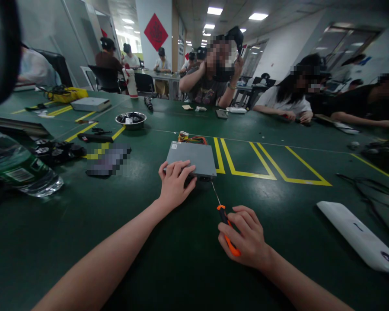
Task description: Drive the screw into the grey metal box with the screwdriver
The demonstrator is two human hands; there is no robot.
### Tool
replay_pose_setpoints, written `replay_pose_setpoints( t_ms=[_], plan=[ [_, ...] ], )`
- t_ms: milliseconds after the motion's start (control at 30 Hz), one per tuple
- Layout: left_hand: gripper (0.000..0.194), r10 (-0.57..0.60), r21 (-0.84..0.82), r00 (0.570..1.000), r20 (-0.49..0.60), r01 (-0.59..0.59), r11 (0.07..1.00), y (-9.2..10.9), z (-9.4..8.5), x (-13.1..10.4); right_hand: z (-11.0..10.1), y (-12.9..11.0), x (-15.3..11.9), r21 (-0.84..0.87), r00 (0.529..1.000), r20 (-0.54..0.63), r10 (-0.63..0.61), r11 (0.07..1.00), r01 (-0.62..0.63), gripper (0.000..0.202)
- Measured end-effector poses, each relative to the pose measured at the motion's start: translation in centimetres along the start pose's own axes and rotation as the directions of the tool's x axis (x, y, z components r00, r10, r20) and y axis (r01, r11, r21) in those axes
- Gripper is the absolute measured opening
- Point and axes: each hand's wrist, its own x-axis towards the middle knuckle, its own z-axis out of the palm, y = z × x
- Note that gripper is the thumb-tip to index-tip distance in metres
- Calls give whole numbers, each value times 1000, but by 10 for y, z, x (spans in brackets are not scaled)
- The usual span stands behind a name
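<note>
The left hand [176, 183] clasps a gray metal box [192, 154]; the right hand [246, 237] grips a screwdriver [223, 214] at its near right corner. The box looks closed, the work unfinished.

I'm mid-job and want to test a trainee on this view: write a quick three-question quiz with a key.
1. Multiple choice: What does the right hand hold?
A) a metal bowl
B) an orange-and-black screwdriver
C) a water bottle

2. True or false: The left hand rests on the grey metal box.

3. Fill in the blank: Seen from the camera wearer, the coloured wires lie at the ____ side of the box.

Key: 1. B; 2. True; 3. far
</note>
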Motion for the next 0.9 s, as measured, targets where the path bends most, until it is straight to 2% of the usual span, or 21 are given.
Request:
replay_pose_setpoints(
  t_ms=[367, 533, 667, 767, 900],
  plan=[
    [27, 1, 12, 1000, 23, -2, 1000, -1, -1, 1, -4, 6, 1, 59, 999, -24, 29, 998, -28, 10],
    [26, 0, 8, 1000, 9, 0, 1000, -1, -1, 0, -10, 8, 3, 145, 991, -22, 131, 981, -126, 14],
    [26, -1, 1, 1000, -4, 1, 1000, -1, -1, 0, -16, 3, 7, 134, 982, 82, 171, 974, -180, 15],
    [26, 3, -3, 1000, 0, -3, 1000, -1, -1, -1, -18, -5, 10, 138, 950, 199, 240, 953, -270, 15],
    [27, 5, 2, 1000, -2, -5, 1000, -2, -1, -1, -17, -18, 8, 174, 872, 347, 346, 889, -423, 42]
  ],
)
